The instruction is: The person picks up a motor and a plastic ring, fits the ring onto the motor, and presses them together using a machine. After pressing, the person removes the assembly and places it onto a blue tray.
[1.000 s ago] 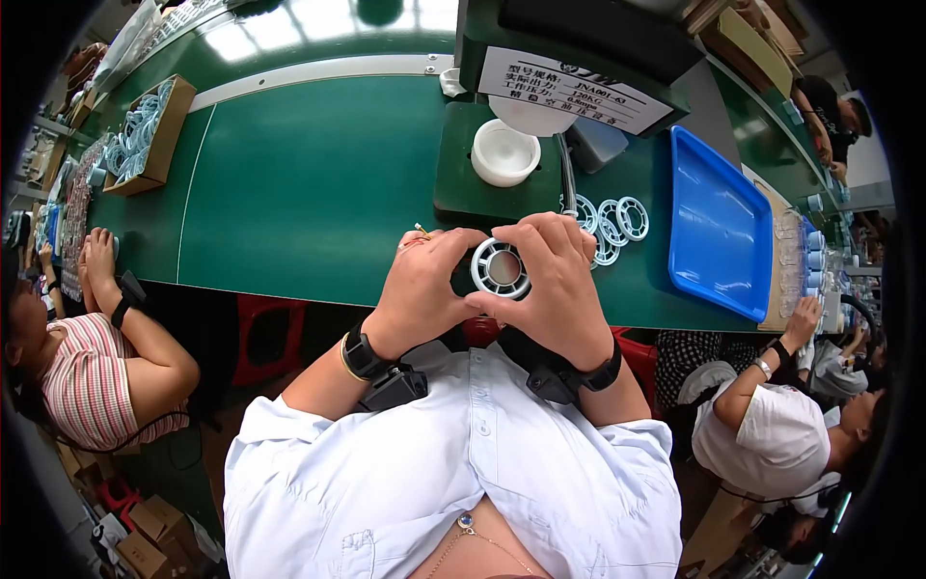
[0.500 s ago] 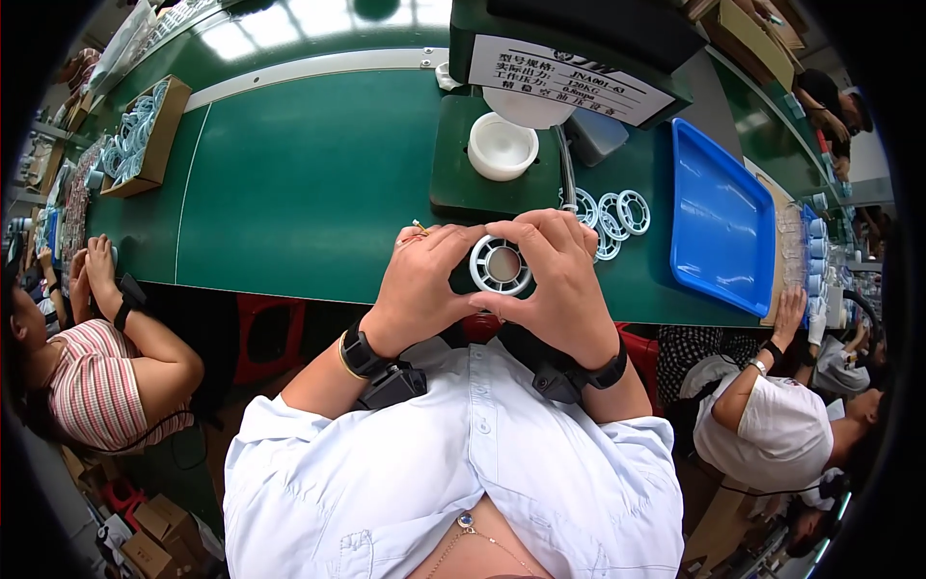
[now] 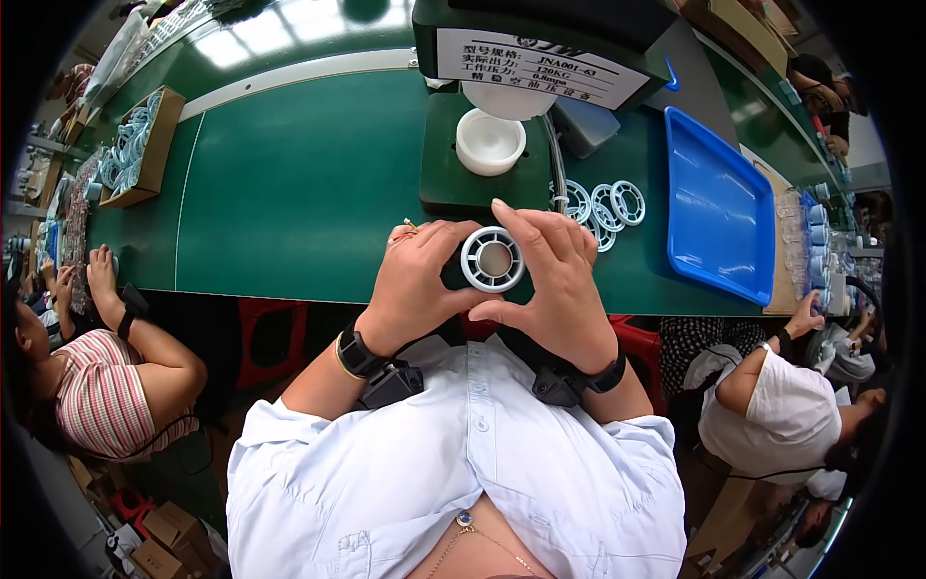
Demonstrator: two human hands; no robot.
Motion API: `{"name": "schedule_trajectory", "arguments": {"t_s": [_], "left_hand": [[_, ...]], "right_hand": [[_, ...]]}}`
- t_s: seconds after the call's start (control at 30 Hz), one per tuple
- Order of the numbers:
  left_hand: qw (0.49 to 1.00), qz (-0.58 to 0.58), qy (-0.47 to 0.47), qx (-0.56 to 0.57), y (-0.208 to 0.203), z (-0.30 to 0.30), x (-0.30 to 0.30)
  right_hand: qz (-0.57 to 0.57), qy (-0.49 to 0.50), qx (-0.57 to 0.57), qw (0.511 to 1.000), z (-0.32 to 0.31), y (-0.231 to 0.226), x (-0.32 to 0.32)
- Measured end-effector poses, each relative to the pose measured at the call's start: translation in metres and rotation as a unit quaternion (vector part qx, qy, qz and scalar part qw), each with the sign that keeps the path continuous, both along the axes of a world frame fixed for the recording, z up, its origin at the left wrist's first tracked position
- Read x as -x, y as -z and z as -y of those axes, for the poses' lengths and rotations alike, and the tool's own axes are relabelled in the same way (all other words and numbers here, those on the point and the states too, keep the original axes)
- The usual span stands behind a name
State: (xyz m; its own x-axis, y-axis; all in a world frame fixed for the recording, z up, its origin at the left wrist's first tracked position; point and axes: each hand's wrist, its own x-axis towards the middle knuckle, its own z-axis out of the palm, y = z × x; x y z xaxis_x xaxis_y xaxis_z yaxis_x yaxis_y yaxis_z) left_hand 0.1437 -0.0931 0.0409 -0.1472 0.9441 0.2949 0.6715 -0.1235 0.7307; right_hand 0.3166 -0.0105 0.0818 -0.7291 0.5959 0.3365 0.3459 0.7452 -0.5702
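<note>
Between my hands is a pale blue spoked ring (image 3: pixel 493 259) with a round, silvery-brown disc in its centre. My left hand (image 3: pixel 415 275) grips it from the left, with thumb and fingers closed about its edge. To the right of the ring, my right hand (image 3: pixel 557 280) has thumb and index finger spread wide, curved around it and seemingly off its rim. Just beyond them stands a press with a white round cup (image 3: pixel 490 142) on its dark green base (image 3: pixel 439 188). Several more pale blue spoked rings (image 3: pixel 617 205) lie in an overlapping group past my right hand.
The press head (image 3: pixel 540 58) overhangs the cup, with a hose (image 3: pixel 557 164) beside it. A blue tray (image 3: pixel 719 207) lies on the green table (image 3: pixel 289 193) at right. At far left is a cardboard box (image 3: pixel 154 154) of pale blue rings. Other people sit on both sides.
My right thumb and index finger have opened away from the ring, which stays in my left hand. The view has shifted slightly, and the person at right has moved an arm.
</note>
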Motion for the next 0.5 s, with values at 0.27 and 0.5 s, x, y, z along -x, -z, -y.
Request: {"name": "schedule_trajectory", "arguments": {"t_s": [0.27, 0.5], "left_hand": [[1.0, -0.018, -0.001, 0.002, -0.003, 0.0, -0.002], [1.0, -0.016, 0.003, 0.004, -0.003, 0.0, -0.002]], "right_hand": [[0.032, -0.001, -0.026, 0.999, -0.009, 0.009, -0.014], [0.059, 0.019, -0.031, 0.998, -0.005, 0.005, -0.014]]}}
